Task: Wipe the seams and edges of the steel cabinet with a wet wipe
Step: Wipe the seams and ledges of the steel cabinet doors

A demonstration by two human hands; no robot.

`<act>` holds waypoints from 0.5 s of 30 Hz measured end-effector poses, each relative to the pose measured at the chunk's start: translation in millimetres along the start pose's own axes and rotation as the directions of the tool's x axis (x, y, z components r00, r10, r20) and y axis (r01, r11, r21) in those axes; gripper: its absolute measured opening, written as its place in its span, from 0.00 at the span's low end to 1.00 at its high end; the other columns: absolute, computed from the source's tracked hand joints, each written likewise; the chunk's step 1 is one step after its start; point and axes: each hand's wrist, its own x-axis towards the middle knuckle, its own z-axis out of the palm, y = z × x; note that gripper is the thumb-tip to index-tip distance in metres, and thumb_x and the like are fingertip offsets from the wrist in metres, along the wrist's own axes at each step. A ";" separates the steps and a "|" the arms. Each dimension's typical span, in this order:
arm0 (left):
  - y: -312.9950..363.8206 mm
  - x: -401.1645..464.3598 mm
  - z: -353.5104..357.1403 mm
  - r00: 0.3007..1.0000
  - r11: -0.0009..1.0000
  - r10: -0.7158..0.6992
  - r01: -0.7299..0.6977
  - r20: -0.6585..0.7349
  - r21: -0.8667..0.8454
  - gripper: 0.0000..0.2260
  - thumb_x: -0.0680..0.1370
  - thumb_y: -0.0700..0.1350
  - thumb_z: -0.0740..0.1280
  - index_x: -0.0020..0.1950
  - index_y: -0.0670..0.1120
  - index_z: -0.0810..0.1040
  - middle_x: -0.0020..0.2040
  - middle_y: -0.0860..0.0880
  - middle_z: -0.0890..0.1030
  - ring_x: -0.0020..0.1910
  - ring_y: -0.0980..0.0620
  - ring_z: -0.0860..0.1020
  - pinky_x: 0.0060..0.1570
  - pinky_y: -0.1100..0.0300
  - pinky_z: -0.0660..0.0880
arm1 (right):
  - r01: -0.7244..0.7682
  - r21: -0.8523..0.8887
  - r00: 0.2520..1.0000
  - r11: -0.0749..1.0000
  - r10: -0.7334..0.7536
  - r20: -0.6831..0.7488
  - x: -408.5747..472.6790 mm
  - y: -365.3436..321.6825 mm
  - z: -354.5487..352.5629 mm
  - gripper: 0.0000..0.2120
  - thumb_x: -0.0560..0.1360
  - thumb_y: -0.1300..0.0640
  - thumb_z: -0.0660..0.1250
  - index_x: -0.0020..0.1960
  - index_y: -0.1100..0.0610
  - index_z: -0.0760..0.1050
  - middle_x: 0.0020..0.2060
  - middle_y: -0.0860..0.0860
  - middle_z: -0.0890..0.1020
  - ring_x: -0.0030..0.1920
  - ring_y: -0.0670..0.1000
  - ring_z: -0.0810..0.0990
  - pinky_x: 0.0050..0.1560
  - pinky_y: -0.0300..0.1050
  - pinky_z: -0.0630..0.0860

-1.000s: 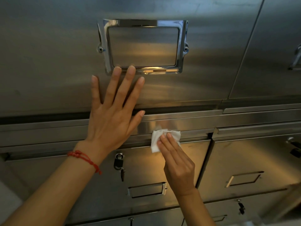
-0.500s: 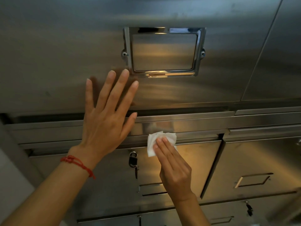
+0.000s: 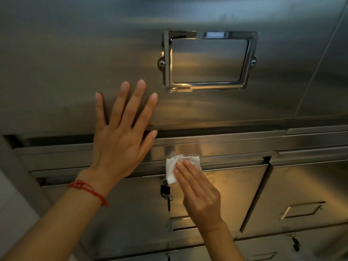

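My right hand [image 3: 199, 193], fingers straight, presses the wet wipe [image 3: 180, 166] leftward along the steel cabinet [image 3: 66, 63] drawer seam; left hand [image 3: 120, 140] stays flat, open. Left stretch remains.

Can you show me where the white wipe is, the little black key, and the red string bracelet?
wet wipe [image 3: 172, 167]: head view, on its bare left part beside the fingers.
black key [image 3: 165, 189]: head view, on its black head.
red bracelet [image 3: 85, 188]: head view, on the cord across the left wrist.
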 end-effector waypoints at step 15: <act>-1.7 -0.6 4.4 1.000 1.000 0.018 -0.018 0.009 0.012 0.29 0.80 0.57 0.51 0.77 0.47 0.45 0.76 0.45 0.47 0.74 0.48 0.38 0.69 0.41 0.36 | -0.008 -0.087 0.999 0.996 0.005 -0.034 -9.8 11.1 3.7 0.13 0.75 0.64 0.67 0.59 0.62 0.76 0.61 0.57 0.76 0.63 0.54 0.74 0.62 0.52 0.73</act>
